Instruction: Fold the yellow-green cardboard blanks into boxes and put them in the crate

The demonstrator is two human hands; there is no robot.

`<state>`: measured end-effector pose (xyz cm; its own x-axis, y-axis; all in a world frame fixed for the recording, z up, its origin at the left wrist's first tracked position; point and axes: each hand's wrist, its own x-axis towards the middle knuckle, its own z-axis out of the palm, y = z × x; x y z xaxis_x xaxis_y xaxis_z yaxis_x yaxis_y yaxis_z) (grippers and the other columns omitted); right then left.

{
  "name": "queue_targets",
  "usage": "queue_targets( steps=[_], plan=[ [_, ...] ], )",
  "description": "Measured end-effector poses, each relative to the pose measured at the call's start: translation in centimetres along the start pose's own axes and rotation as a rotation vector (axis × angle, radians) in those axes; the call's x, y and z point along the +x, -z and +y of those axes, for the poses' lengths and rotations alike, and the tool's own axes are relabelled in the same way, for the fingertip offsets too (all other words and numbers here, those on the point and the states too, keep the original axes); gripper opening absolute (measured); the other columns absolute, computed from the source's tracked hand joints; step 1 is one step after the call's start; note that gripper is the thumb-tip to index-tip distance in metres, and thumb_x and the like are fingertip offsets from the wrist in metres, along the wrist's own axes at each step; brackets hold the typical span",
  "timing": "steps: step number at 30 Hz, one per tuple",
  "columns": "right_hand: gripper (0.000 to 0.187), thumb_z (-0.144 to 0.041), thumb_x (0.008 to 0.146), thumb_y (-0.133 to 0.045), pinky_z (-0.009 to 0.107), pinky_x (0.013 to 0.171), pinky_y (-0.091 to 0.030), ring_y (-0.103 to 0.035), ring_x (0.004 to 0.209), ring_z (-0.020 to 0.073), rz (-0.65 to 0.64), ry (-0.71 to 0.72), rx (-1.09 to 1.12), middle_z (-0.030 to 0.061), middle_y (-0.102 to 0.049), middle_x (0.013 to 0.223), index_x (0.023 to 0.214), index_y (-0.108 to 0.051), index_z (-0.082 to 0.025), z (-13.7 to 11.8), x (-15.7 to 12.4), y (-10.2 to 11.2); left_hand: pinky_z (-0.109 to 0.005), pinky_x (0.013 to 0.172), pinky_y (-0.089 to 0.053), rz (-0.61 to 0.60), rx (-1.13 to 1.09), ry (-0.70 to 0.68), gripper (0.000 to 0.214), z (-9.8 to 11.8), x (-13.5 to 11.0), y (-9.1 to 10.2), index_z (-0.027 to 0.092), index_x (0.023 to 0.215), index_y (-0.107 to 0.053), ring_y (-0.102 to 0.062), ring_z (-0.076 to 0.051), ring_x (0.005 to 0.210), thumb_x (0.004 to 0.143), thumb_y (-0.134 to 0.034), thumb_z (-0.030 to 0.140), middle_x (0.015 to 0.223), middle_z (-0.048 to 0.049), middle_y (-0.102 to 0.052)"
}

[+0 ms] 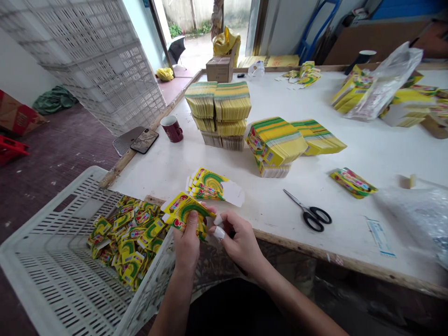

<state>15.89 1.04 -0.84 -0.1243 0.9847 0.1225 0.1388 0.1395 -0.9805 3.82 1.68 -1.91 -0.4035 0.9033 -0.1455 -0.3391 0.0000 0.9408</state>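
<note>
My left hand [189,240] grips a yellow and green printed carton [182,210], thumb on its front, just over the table's near edge. At the carton's right end is my right hand [240,235], its fingers closed together, with white coverings on the thumb and a fingertip. Those fingers touch the end of the carton; its flap there is mostly hidden. Right behind lie several flat cartons [210,183] of the same print, one with a white flap sticking out to the right.
A white plastic crate [21,261] holding many small cartons [135,238] stands at the left. On the table [280,100] are stacked cartons [219,105], scissors [308,212], a mug [172,129], a phone [144,140], a filled packet [353,182] and plastic bags [416,219].
</note>
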Motion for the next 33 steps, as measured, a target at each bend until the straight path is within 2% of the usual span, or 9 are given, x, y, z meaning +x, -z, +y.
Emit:
queue_targets(
  steps=[2,4,8,10,12,20,27,33],
  plan=[
    [0.015,-0.027,0.081,-0.061,0.02,0.045,-0.031,-0.037,0.047,0.0087,0.034,0.007,0.011,-0.0068,-0.042,0.055,0.072,-0.051,-0.02,-0.1,0.1,0.4,-0.031,0.077,-0.056,0.047,-0.002,0.036,0.031,0.0,0.1,0.5,0.014,0.094,-0.069,-0.07,-0.019,0.079,0.076,-0.07,0.04,0.084,-0.0051,-0.074],
    [0.015,-0.03,0.082,-0.061,0.021,0.047,-0.032,-0.038,0.048,0.0091,0.079,0.016,-0.001,-0.0068,-0.042,0.055,0.074,-0.051,-0.02,0.0,0.3,0.8,-0.029,0.074,-0.056,-0.001,0.026,0.1,0.032,0.0,0.0,0.9,0.015,0.093,-0.069,-0.07,-0.019,0.078,0.075,-0.071,0.041,0.086,-0.0051,-0.074],
    [0.012,-0.03,0.081,-0.061,0.024,0.057,-0.041,-0.049,0.06,0.0122,0.088,0.082,-0.026,-0.0028,-0.052,0.067,0.084,-0.054,-0.02,0.1,0.8,1.4,-0.029,0.069,-0.055,-0.28,0.124,0.22,0.032,0.5,-0.3,1.3,0.014,0.093,-0.071,-0.07,-0.023,0.08,0.07,-0.076,0.036,0.088,-0.0078,-0.074],
    [0.012,-0.029,0.083,-0.06,0.024,0.058,-0.041,-0.049,0.062,0.013,0.067,0.119,-0.056,-0.0018,-0.052,0.069,0.078,-0.054,-0.02,0.2,1.0,1.5,-0.029,0.072,-0.055,-0.452,0.199,0.227,0.031,0.9,-0.3,1.3,0.014,0.095,-0.072,-0.069,-0.024,0.084,0.073,-0.074,0.036,0.091,-0.0092,-0.074],
    [0.019,-0.029,0.084,-0.059,0.025,0.058,-0.04,-0.048,0.063,0.0136,0.057,0.138,-0.087,-0.0013,-0.05,0.067,0.069,-0.051,-0.02,0.1,1.0,1.6,-0.03,0.074,-0.054,-0.566,0.268,0.227,0.03,1.3,-0.3,1.2,0.015,0.098,-0.072,-0.068,-0.024,0.085,0.08,-0.067,0.038,0.092,-0.0091,-0.074],
    [0.025,-0.023,0.085,-0.055,0.025,0.057,-0.037,-0.045,0.063,0.0137,0.048,0.138,-0.086,-0.0014,-0.046,0.066,0.061,-0.046,-0.02,0.1,1.0,1.8,-0.033,0.073,-0.055,-0.631,0.272,0.246,0.029,1.2,-0.3,1.4,0.018,0.1,-0.073,-0.067,-0.024,0.079,0.078,-0.068,0.035,0.083,-0.0087,-0.072],
    [0.027,-0.027,0.089,-0.049,0.026,0.057,-0.035,-0.044,0.063,0.0142,0.005,0.147,-0.053,-0.0007,-0.045,0.066,0.063,-0.049,-0.02,0.1,0.8,2.1,-0.034,0.077,-0.055,-0.692,0.283,0.266,0.032,1.5,-0.1,1.8,0.017,0.105,-0.072,-0.068,-0.025,0.085,0.077,-0.069,0.032,0.093,-0.0102,-0.073],
    [0.022,-0.026,0.086,-0.054,0.026,0.057,-0.036,-0.044,0.062,0.0141,-0.018,0.157,-0.065,-0.0009,-0.046,0.065,0.065,-0.053,-0.019,0.0,0.9,2.3,-0.033,0.078,-0.054,-0.746,0.302,0.259,0.032,1.6,0.0,1.9,0.018,0.107,-0.071,-0.067,-0.025,0.087,0.08,-0.067,0.034,0.097,-0.0099,-0.073]
  ],
)
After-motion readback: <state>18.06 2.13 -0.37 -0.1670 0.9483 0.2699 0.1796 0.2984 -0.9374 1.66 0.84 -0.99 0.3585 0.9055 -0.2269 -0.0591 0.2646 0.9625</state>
